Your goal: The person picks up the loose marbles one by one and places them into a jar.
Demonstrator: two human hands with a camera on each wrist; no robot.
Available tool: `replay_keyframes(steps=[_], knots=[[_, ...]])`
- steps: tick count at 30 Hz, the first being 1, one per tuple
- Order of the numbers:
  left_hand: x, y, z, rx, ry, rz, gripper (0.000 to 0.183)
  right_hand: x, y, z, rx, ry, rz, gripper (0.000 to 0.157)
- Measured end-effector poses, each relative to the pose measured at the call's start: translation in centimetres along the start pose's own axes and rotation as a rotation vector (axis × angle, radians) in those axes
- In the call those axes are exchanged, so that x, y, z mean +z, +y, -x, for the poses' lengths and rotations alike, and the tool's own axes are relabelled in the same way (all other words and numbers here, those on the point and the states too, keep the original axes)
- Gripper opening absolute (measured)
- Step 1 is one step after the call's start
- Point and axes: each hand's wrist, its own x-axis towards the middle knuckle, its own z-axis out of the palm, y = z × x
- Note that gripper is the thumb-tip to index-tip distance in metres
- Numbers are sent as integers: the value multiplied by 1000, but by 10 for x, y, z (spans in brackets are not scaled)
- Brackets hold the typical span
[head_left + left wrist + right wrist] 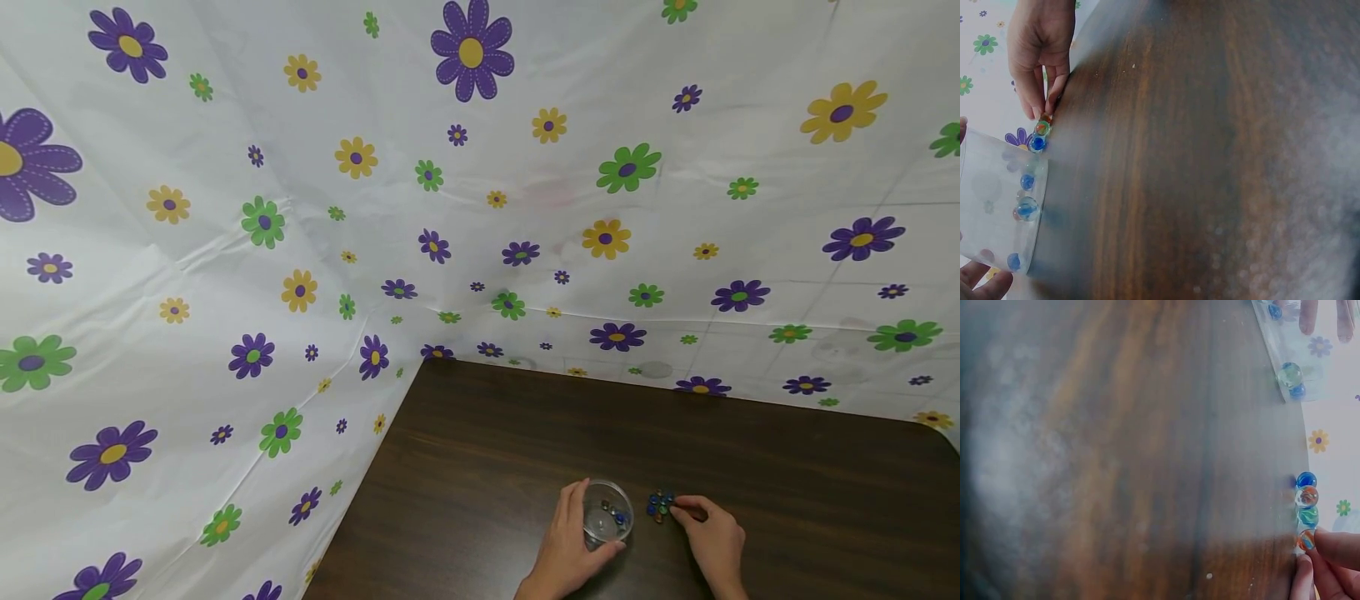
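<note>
A clear plastic cup [600, 525] stands upright on the table, with several blue and clear glass marbles [1027, 209] at its bottom. My left hand [566, 546] grips this cup from its left side, thumb at the near edge and fingers behind. Right of the cup, several marbles [658, 505] in blue, green and orange sit packed in a small cluster. At the cluster's right edge, thumb and fingertips of my right hand [712, 537] pinch an orange-and-blue marble [1305, 540]. It appears to touch or nearly touch its neighbours.
The dark wood-grain table [487, 450] extends around both hands. White sheeting with printed flowers [465, 208] hangs along the table's back and left edges.
</note>
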Motion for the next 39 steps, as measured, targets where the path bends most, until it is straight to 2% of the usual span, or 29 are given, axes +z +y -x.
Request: replay_keyframes(steps=[30, 39], knots=[[2, -1, 1, 1, -5, -8, 90, -2, 0, 1, 3, -4, -5, 13], [1, -2, 1, 7, 4, 5, 90, -8, -18, 4, 44, 11, -33, 17]])
